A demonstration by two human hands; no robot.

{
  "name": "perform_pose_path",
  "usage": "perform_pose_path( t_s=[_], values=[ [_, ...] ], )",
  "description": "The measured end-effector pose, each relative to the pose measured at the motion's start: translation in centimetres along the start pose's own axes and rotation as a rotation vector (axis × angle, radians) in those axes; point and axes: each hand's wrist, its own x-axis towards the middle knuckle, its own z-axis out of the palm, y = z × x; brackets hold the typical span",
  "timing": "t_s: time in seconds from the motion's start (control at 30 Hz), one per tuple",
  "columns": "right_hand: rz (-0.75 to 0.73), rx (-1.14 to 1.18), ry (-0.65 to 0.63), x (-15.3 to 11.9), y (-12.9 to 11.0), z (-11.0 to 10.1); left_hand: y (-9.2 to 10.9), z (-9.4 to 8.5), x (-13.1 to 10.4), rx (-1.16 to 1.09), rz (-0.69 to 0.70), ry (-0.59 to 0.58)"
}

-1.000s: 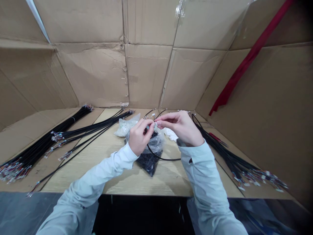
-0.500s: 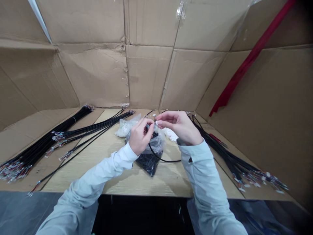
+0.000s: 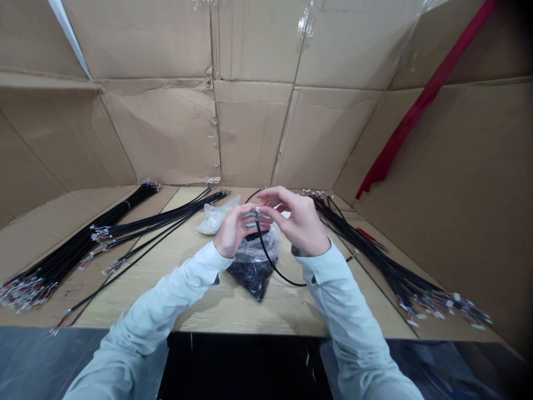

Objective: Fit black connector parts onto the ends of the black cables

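Note:
A black cable (image 3: 268, 256) hangs from a small white connector (image 3: 257, 210) between my two hands and curves down to the right, under my right forearm. My left hand (image 3: 237, 228) closes its thumb and index finger at the connector's left side, other fingers loosely spread behind the cable. From the right, the fingers of my right hand (image 3: 293, 219) pinch the same connector. Below them lies a clear plastic bag (image 3: 254, 275) of small black parts. A second clear bag (image 3: 213, 218) with whitish parts is left of my left hand.
Bundles of black cables lie at the left (image 3: 83, 241), centre left (image 3: 166, 215) and right (image 3: 375, 255) of the table (image 3: 250, 319). Cardboard walls (image 3: 254, 133) stand behind and beside it. A red strip (image 3: 416, 116) hangs at the right.
The cable end has turned so that the cable hangs down between my hands. My left hand has opened its outer fingers, and my right hand has shifted slightly left.

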Motion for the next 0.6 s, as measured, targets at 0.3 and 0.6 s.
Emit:
perform_pose_path(
  t_s=[0.3, 0.6],
  values=[
    [0.031, 0.0, 0.013, 0.3, 0.7, 0.3, 0.0, 0.2, -0.1, 0.009, -0.008, -0.049],
    [0.142, 0.012, 0.008, 0.6, 0.8, -1.1, 0.0, 0.1, -0.1, 0.076, -0.027, -0.047]
  ],
)
